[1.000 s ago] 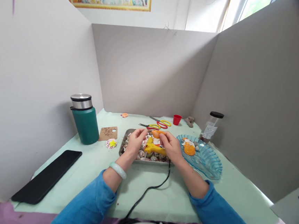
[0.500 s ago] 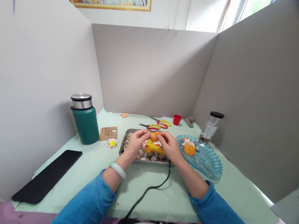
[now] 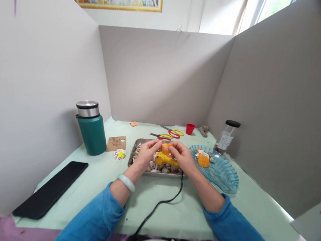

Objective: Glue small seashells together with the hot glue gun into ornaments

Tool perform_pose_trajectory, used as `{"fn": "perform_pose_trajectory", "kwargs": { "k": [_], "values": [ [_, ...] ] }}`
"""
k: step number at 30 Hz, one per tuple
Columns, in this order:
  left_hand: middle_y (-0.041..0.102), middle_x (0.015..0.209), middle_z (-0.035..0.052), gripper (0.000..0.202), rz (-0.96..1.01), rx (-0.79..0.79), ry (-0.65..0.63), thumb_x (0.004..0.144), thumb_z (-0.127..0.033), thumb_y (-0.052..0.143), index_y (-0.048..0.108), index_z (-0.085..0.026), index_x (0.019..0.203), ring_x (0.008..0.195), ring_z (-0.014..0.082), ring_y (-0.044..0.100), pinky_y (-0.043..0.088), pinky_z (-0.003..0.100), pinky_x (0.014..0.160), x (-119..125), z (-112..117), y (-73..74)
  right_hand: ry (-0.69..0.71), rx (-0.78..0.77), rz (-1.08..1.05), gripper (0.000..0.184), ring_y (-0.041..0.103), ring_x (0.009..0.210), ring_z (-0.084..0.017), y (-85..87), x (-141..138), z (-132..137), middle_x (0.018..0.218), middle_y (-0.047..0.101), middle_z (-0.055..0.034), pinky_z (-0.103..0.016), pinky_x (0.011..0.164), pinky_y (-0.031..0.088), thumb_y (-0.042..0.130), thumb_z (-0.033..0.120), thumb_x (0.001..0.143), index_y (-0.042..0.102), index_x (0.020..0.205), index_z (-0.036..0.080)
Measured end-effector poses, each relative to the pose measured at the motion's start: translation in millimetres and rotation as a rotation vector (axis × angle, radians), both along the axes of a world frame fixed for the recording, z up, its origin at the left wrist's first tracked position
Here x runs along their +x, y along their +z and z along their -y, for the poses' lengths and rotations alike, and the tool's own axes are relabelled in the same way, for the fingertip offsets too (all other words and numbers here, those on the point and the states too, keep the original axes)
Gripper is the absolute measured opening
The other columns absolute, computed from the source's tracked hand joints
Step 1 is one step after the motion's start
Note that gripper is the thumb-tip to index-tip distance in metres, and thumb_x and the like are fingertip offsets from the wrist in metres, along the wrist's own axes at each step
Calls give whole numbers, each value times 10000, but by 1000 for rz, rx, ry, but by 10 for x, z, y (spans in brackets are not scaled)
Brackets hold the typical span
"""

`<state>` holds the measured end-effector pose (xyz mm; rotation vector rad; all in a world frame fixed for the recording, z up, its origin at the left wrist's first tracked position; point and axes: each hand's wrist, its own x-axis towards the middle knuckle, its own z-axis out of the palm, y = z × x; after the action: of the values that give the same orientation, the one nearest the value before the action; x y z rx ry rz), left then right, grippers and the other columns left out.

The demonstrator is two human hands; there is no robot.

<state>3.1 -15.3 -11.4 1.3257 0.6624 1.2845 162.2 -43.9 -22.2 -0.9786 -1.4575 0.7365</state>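
Observation:
Between the fingertips of my left hand [image 3: 149, 153] and my right hand [image 3: 182, 156] is an orange shell-like piece [image 3: 166, 148], pinched from both sides. It is held above a metal tray [image 3: 147, 174] filled with shells [image 3: 153, 166]. A yellow glue gun [image 3: 165, 159] lies across the tray under my hands, its black cord [image 3: 162, 201] running toward me over the table. Parts of the tray and its shells are hidden behind my hands.
To the right stands a blue plate [image 3: 224, 176] with orange and white pieces [image 3: 203, 158]. Behind are scissors [image 3: 173, 133], a red cup [image 3: 190, 128] and a clear jar [image 3: 227, 137]. At left are a green thermos [image 3: 92, 130], a brown card [image 3: 116, 143] and a black slab [image 3: 52, 188].
The orange piece has turned slightly between my fingers, and more of its face shows. My hands have otherwise stayed in nearly the same place.

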Motion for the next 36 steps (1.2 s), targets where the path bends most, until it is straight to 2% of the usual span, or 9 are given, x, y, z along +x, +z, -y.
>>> {"fn": "perform_pose_trajectory", "kwargs": {
  "k": [6,12,15,19,25,31,36],
  "values": [
    [690,798,55,292,33,-25,2,675,-379,751,710,-122,809,751,151,599,464,284,767,-1,-4,-3,-47,-18,-24,285,491,560,-128,50,-13,21,625,535,32,-251,554,436,591,470,787,583,865,196],
    [667,761,48,277,-13,-21,50,659,-361,755,689,-119,777,715,139,572,446,270,729,-17,-9,-19,-24,-31,-46,266,490,570,-122,48,-6,25,648,538,33,-246,566,435,597,447,788,579,864,193],
    [648,727,37,279,-35,-6,72,666,-380,739,670,-123,750,695,138,562,441,268,713,-17,-16,-24,-15,-35,-64,265,504,589,-120,46,-11,21,692,561,25,-249,584,449,609,443,783,579,865,193],
    [639,706,29,272,-129,62,116,685,-390,707,656,-130,744,668,139,554,435,262,675,5,-36,-58,-73,28,-80,279,575,737,-153,14,-9,-22,850,613,-18,-278,687,487,630,433,768,587,910,197],
    [643,713,27,249,-267,152,148,723,-393,650,659,-148,765,658,152,557,431,256,627,35,-84,-143,-113,103,66,187,570,757,-159,-48,22,-58,869,624,-28,-284,715,475,570,368,823,610,892,199],
    [666,726,34,217,-351,240,191,741,-370,629,695,-164,761,702,172,575,436,262,670,15,-59,-103,-123,107,132,179,567,740,-166,-14,13,-11,840,627,-29,-278,674,471,540,363,835,607,867,201],
    [676,749,41,217,-367,251,199,746,-364,625,701,-166,793,709,178,583,439,268,681,18,-61,-108,-137,104,171,178,551,727,-159,-25,19,-13,821,618,-21,-273,679,454,526,361,846,593,851,196]
  ]
}}
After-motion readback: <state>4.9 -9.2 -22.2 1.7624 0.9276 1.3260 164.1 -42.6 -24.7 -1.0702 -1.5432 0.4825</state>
